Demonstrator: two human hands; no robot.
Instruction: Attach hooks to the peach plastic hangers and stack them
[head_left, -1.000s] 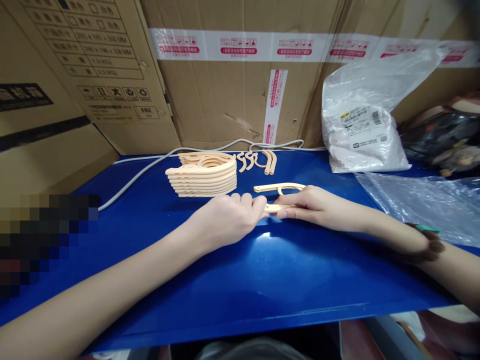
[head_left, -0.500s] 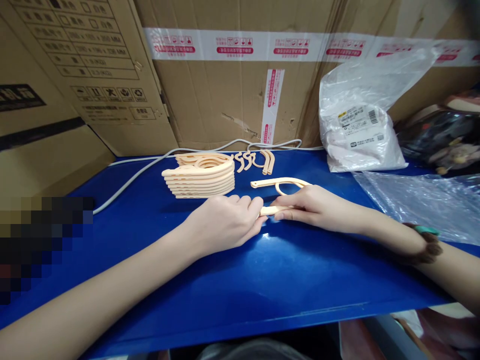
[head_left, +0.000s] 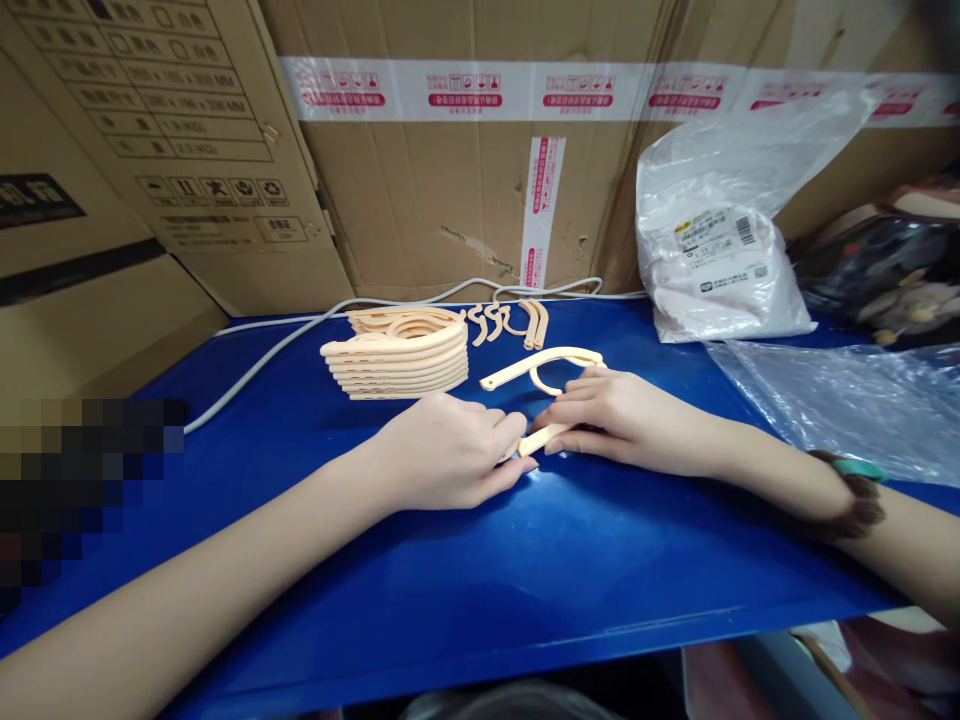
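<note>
A cream plastic folding hanger (head_left: 541, 437) is in my right hand (head_left: 611, 415), its near arm pinched between thumb and fingers. Its other arm (head_left: 517, 370) angles out to the left above my knuckles, with a curved hook part below it. My left hand (head_left: 457, 450) is closed at the free end of the near arm. A bit of cream plastic shows between its thumb and fingers; the rest is covered. Behind my left hand lies a neat stack of folded cream hangers (head_left: 397, 360).
Loose curved hanger parts (head_left: 491, 322) lie on the blue table (head_left: 480, 590) beside the stack. A grey cable (head_left: 270, 365) runs along the back. A white plastic bag (head_left: 720, 270) and clear plastic film (head_left: 840, 410) are at right; cardboard boxes (head_left: 450, 200) stand behind.
The hanger has tilted, its left ends dropping toward me and its far arm shifting left. My left fingers have drawn slightly away from the near arm's end, which now shows.
</note>
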